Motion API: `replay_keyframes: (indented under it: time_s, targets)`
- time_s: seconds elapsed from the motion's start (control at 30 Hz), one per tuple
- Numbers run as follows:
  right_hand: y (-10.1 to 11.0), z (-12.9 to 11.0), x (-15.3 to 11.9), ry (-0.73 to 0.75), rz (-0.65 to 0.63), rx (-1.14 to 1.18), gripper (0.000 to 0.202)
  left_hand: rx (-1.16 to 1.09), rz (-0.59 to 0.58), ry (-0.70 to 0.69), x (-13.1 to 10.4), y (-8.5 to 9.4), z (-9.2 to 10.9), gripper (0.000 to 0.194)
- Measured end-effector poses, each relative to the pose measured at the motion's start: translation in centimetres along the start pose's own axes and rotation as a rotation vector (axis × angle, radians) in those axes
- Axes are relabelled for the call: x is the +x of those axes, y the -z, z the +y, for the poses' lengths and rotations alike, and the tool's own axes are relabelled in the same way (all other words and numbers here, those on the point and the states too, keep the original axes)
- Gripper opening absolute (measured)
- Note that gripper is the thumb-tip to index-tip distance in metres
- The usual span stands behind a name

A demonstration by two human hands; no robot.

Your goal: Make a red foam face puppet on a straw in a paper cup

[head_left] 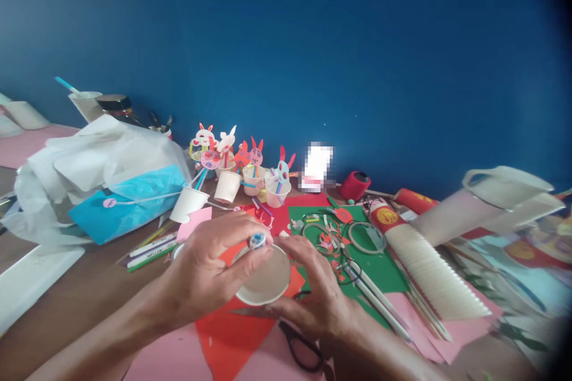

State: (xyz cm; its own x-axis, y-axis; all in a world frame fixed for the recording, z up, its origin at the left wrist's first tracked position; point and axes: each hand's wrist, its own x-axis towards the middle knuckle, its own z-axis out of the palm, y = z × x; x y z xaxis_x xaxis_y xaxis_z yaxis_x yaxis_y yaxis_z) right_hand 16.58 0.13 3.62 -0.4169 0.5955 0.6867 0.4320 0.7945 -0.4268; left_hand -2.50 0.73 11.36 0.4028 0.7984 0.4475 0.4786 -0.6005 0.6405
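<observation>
Between the thumb and fingers of my left hand (214,262) is a small rolled bundle (257,241) with a blue and white end, held over the near-left rim of a white paper cup (268,280). My right hand (317,292) wraps round the right side of the cup, thumb at its near side. The inside of the cup faces up toward me. Black-handled scissors (304,348) lie below the cup, partly under my right hand, on red paper (232,342) and pink paper (165,357).
Several paper cups (227,186) with animal-face figures stand behind. Markers (152,253) and a plastic bag (102,155) lie left. Green paper (379,256) with scraps and wire rings, a stack of cups (438,271) and a pitcher (465,208) are right.
</observation>
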Motion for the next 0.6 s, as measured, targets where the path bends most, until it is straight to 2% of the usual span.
replay_keyframes:
  time_s: [0.17,0.37,0.6]
  targets:
    - [0.1,-0.1,0.1,-0.004,-0.006,0.002,0.074,0.040,0.016,0.001,-0.1,-0.4,0.2,0.008]
    - [0.2,-0.2,0.3,-0.026,-0.005,-0.024,0.072,-0.017,-0.144,0.211,1.0,-0.2,0.1,0.015]
    - [0.5,-0.3,0.8,-0.169,-0.145,-0.014,0.073,-0.214,-0.191,0.288,1.6,-0.8,-2.5,0.016]
